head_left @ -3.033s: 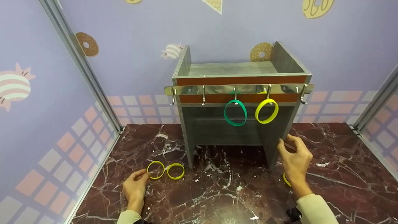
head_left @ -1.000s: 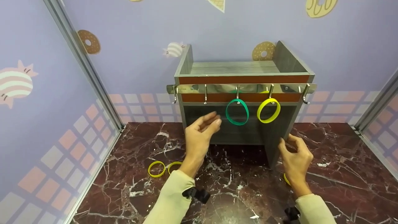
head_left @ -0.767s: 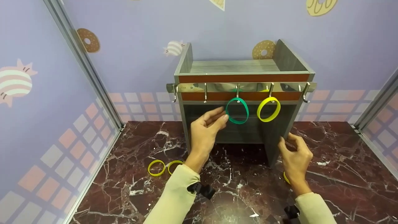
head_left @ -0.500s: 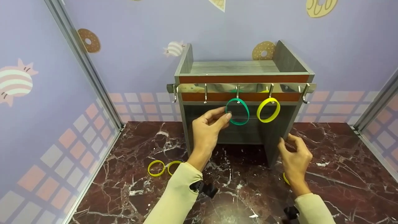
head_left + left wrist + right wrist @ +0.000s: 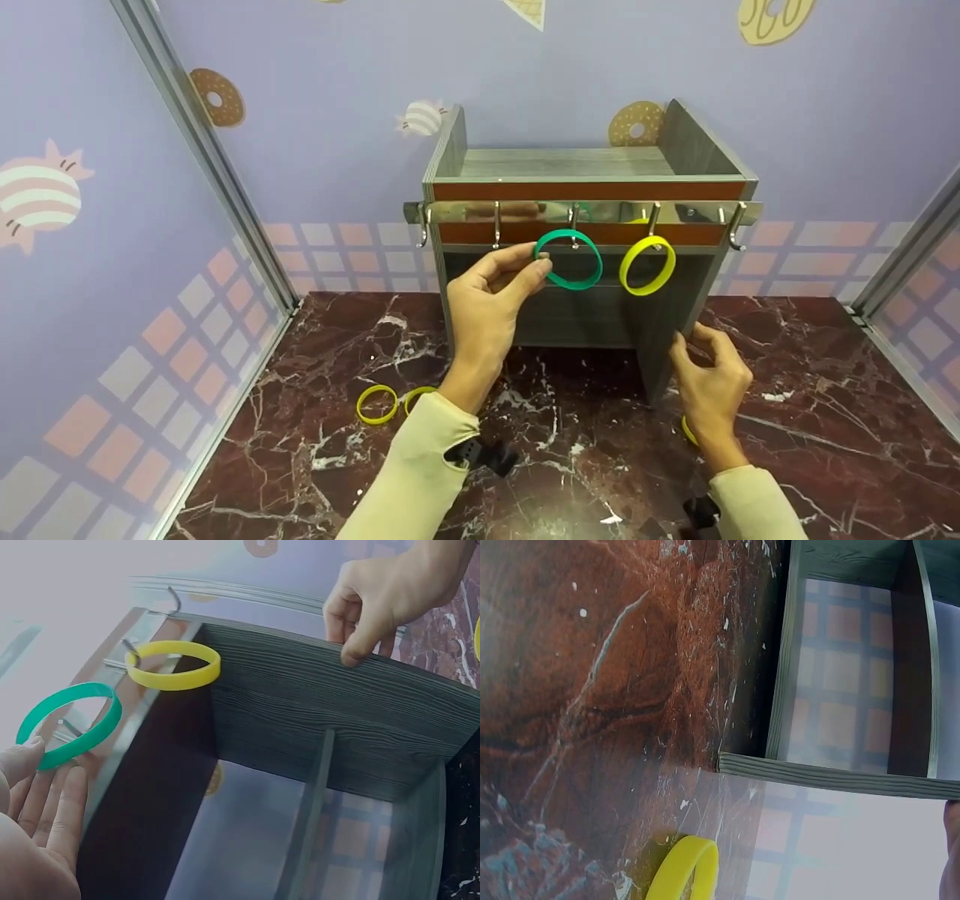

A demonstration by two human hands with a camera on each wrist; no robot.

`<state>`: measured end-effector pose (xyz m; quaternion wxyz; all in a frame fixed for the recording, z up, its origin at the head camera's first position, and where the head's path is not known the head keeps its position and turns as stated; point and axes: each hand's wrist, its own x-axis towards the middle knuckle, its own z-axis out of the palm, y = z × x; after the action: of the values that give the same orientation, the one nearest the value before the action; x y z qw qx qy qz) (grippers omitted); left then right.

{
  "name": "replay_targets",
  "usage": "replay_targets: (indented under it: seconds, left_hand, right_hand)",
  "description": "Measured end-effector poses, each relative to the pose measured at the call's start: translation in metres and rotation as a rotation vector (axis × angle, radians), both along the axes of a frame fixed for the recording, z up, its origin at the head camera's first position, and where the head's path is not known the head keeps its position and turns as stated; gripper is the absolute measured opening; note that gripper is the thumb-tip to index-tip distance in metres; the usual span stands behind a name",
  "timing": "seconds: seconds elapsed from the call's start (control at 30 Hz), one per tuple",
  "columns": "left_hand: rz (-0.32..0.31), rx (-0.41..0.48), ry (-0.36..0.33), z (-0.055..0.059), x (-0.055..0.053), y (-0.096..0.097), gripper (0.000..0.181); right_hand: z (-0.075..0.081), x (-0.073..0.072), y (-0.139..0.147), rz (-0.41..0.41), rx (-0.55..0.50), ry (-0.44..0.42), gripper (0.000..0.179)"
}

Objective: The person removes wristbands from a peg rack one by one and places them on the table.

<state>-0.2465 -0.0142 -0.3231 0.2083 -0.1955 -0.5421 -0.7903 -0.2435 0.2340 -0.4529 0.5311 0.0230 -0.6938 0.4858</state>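
My left hand [image 5: 484, 311] pinches the left side of a green wristband [image 5: 547, 276] between thumb and fingers. The band still encircles the middle hook [image 5: 575, 217] of a metal hook rail and is tilted; in the left wrist view, the green wristband [image 5: 105, 727] has a hook inside its loop. Beside it, a yellow wristband [image 5: 667, 274] hangs from the hook to the right. My right hand [image 5: 712, 379] holds the front edge of the grey shelf's right side panel [image 5: 277, 652], thumb on one face and fingers on the other.
Two yellow wristbands lie on the marble table [image 5: 555, 480] at left; one yellow wristband [image 5: 377, 405] shows whole, the other is partly behind the left arm. Another yellow wristband [image 5: 682, 870] lies right of the shelf. The grey shelf [image 5: 570, 165] stands near the patterned wall.
My left hand has come up from the yellow wristbands on the table, taken hold of the green wristband and shifted it slightly up and left. My right hand stays on the side panel.
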Motion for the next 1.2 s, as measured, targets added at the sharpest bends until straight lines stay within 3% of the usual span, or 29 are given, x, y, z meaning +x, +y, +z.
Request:
replay_targets:
  seconds: [0.23, 0.47, 0.87, 1.2]
  left_hand:
    - [0.028, 0.007, 0.026, -0.002, 0.015, -0.016, 0.021]
    - [0.062, 0.005, 0.016, -0.014, 0.022, -0.035, 0.025]
    - [0.143, 0.007, -0.073, -0.043, 0.026, -0.066, 0.02]
    - [0.249, 0.013, -0.185, -0.073, 0.027, -0.097, 0.021]
  right_hand:
    - [0.001, 0.001, -0.001, -0.01, -0.01, -0.017, 0.013]
    - [0.001, 0.001, -0.001, -0.008, -0.02, -0.02, 0.013]
    - [0.003, 0.002, -0.001, -0.011, 0.002, -0.018, 0.014]
    - [0.002, 0.001, -0.001, -0.019, 0.025, -0.003, 0.014]
